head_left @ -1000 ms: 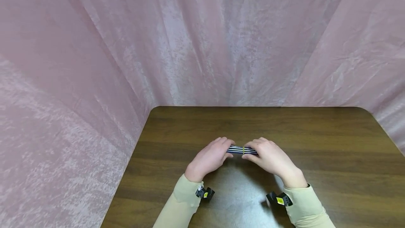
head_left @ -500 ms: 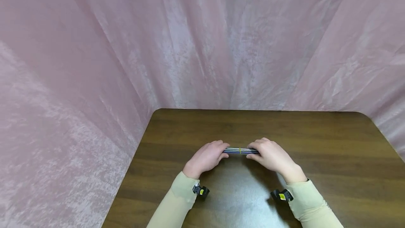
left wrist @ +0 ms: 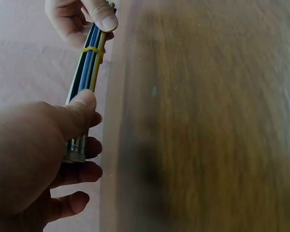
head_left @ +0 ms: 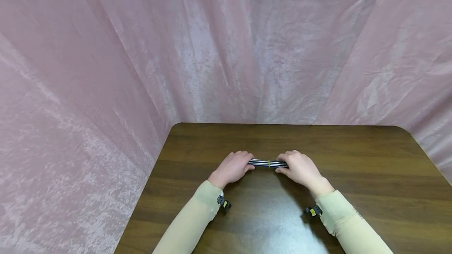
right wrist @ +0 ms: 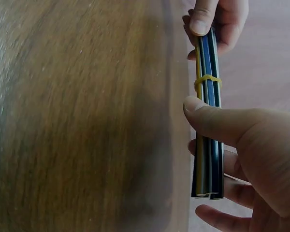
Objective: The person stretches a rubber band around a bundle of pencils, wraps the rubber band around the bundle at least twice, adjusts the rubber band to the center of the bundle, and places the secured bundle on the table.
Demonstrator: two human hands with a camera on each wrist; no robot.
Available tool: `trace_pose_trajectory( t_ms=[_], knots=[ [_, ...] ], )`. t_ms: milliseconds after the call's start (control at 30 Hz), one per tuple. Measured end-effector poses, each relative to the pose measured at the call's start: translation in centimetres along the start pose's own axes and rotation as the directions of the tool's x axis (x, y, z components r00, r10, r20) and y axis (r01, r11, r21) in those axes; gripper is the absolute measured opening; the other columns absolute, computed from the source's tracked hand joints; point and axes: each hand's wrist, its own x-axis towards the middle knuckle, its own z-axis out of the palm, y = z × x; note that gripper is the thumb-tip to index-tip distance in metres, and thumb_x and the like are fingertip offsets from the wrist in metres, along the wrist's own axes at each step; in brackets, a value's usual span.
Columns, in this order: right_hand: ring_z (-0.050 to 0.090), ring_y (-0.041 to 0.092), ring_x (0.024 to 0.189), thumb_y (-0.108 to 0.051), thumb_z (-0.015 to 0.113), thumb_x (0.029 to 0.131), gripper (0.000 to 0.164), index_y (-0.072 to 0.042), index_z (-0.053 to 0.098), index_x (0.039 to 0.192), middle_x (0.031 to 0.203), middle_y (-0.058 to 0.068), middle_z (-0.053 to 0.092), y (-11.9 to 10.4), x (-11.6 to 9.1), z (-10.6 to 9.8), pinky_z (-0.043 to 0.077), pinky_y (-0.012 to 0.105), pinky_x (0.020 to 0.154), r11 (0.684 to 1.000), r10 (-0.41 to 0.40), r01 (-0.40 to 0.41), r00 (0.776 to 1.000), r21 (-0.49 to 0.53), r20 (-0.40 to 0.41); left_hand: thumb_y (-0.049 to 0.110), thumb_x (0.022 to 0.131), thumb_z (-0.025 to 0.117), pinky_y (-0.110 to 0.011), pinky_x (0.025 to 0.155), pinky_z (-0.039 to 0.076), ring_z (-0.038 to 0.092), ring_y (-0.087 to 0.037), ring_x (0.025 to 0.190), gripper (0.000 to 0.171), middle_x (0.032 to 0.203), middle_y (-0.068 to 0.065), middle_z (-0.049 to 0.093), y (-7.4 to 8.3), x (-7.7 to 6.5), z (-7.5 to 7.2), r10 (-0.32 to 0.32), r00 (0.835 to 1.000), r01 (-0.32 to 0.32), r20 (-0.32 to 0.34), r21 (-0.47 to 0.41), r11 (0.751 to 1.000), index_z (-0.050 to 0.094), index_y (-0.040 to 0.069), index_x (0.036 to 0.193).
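A bundle of pencils, blue, dark and yellow, is held level above the table between both hands. A yellow rubber band wraps it near the middle. My left hand pinches one end, thumb on the near side and fingers behind; metal ferrules and eraser tips stick out beneath that thumb in the left wrist view. At the other end my right hand pinches the bundle with its thumb just beside the band. Flat, unsharpened ends protrude past the right fingers.
A brown wood-grain table lies under the hands, with rounded far corners. Pink velvety curtains hang behind it and along its left side. Small black cameras are strapped to both wrists.
My left hand has shifted slightly left, so a little more of the pencil bundle shows between the hands. Both hands still grip it. The head view has tilted slightly.
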Motion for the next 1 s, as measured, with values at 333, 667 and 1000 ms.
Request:
trace_pose_trajectory(
  t_ms=[333,667,1000],
  knots=[
    [0.07,0.025,0.092,-0.03,0.093,0.084,0.025,-0.018,0.077,0.099,0.093,-0.006,0.072,0.9,0.3,0.3,0.057,0.048,0.077,1.0,0.021,-0.021,0.999,0.015,0.034,0.044,0.106,0.067,-0.04,0.089,0.049,0.064,-0.02,0.11,0.037,0.124,0.003,0.072,0.1,0.8,1.2,-0.051,0.998,0.051,-0.031,-0.001,0.999,0.072,0.02,0.134],
    [0.069,0.024,0.09,-0.029,0.093,0.083,0.025,-0.019,0.077,0.099,0.093,-0.007,0.071,1.5,0.3,1.0,0.057,0.048,0.075,0.998,0.052,-0.054,0.998,0.027,0.044,0.038,0.101,0.076,-0.037,0.086,0.047,0.061,-0.02,0.111,0.033,0.116,0.003,0.068,0.3,1.3,2.0,-0.053,0.995,0.054,-0.083,0.003,0.999,0.075,0.02,0.128],
    [0.069,0.026,0.094,-0.031,0.092,0.084,0.026,-0.019,0.079,0.102,0.098,-0.004,0.07,1.4,0.1,0.8,0.057,0.05,0.078,0.998,0.052,-0.053,0.998,0.021,0.039,0.036,0.101,0.076,-0.037,0.088,0.046,0.059,-0.02,0.112,0.034,0.118,0.002,0.065,-0.1,1.2,2.0,-0.067,0.994,0.063,-0.086,-0.045,0.997,0.072,0.02,0.131]
  ],
)
